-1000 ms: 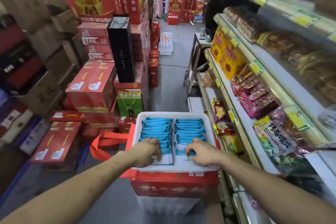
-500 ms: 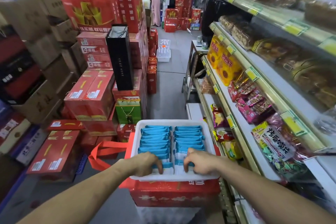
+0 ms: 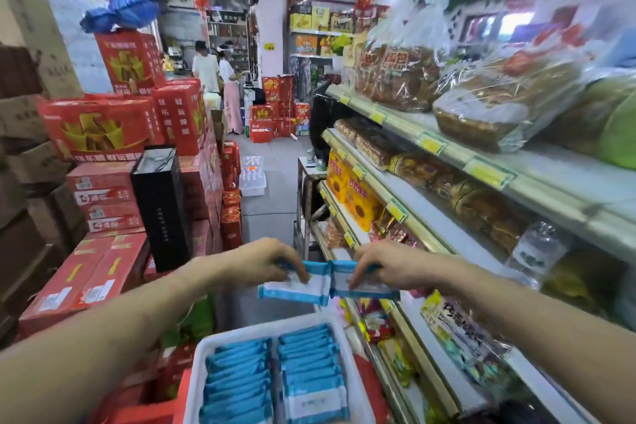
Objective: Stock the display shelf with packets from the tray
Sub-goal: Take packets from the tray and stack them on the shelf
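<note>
left grip (image 3: 261,265) pinches blue packet (image 3: 296,290) | right grip (image 3: 389,265) pinches second blue packet (image 3: 366,286) | both above white tray (image 3: 194,389) | display shelf (image 3: 447,217) right of tray | red cartons (image 3: 99,127) left of tray

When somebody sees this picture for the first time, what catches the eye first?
In the centre, the left hand pinches the left packet and the right hand the right packet, above the white tray. Next, the red boxes stacked on the left and the bagged bread on the upper right shelf.
</note>
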A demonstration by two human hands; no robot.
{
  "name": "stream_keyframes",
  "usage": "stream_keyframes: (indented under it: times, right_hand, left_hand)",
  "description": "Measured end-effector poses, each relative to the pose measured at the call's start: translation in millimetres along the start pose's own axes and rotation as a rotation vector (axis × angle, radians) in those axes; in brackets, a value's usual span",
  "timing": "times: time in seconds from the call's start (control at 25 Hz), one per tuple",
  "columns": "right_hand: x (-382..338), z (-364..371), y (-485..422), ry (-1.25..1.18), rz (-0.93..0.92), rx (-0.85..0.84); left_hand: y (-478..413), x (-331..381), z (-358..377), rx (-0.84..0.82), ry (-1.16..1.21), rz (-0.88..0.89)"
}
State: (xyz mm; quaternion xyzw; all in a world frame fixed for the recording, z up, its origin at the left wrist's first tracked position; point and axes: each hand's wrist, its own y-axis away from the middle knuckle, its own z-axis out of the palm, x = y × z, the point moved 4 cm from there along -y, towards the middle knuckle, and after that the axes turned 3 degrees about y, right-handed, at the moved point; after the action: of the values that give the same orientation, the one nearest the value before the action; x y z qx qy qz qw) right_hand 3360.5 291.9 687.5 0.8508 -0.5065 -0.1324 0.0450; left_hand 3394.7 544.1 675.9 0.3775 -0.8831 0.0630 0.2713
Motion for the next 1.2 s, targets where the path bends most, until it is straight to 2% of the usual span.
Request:
stream_keyframes:
  times: [0.28,0.48,0.68,0.84,1.0,1.2]
  right_hand:
    - [56,-182,137,0.065,0.19,0.241]
    - [80,-245,282,0.059,0.382,0.303]
    - [88,-242,442,0.042,0.664,0.346]
    - [85,-210,537,-0.103,0.883,0.362]
    - [97,-162,568,-0.201,0.987,0.378]
    - [119,-137,558,-0.026,0.996,0.346]
  left_hand:
    - [-107,176,-119,0.048,-0.02,0.365]
    - [-154,318,-139,0.01,0.035,0.63]
    - [-198,432,-109,-0.083,0.063,0.8]
    - [-215,491,-79,-0.131,0.079,0.861]
    - [-219,532,-59,-0.125,0.042,0.926]
    - [-224,553,-54,-0.172,0.043,0.935]
